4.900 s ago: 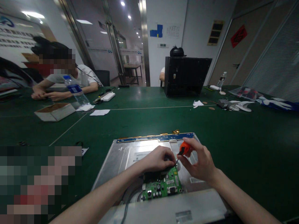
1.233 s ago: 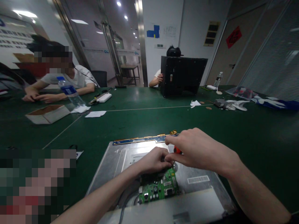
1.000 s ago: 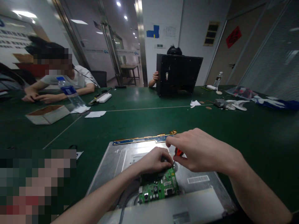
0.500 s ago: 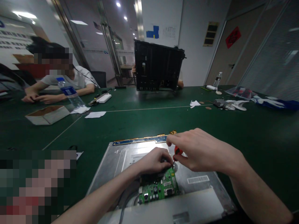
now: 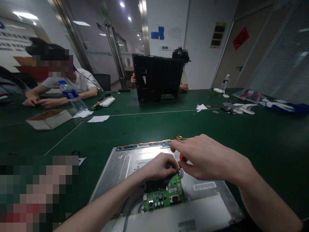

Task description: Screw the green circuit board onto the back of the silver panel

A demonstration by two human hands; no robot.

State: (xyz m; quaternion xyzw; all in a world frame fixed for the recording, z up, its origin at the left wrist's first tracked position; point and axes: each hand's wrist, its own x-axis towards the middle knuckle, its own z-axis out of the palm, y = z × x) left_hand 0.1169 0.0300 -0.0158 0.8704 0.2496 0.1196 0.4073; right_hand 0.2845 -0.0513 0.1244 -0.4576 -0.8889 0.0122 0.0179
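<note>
A green circuit board (image 5: pixel 164 195) lies on the silver metal back of a display panel (image 5: pixel 206 196) in front of me. My right hand (image 5: pixel 205 158) is closed round the red handle of a screwdriver (image 5: pixel 183 158), its thin shaft pointing down at the board's upper right corner. Close beside that tip, my left hand (image 5: pixel 160 166) has its fingers curled together at the board's top edge; whatever they pinch is hidden. Along the panel's far edge runs a narrow blue circuit strip (image 5: pixel 142 146).
Across the green table (image 5: pixel 135 125), a person holds up a black monitor frame (image 5: pixel 159 77). At the left, another person sits behind a tilted water bottle (image 5: pixel 73 96) and an open box (image 5: pixel 49 119). Gloves (image 5: pixel 241 108) lie at the right.
The screwdriver handle has shifted slightly within my right hand, which has tipped a little lower. My left hand stays put. The black frame has come down and left, revealing the person's head behind it.
</note>
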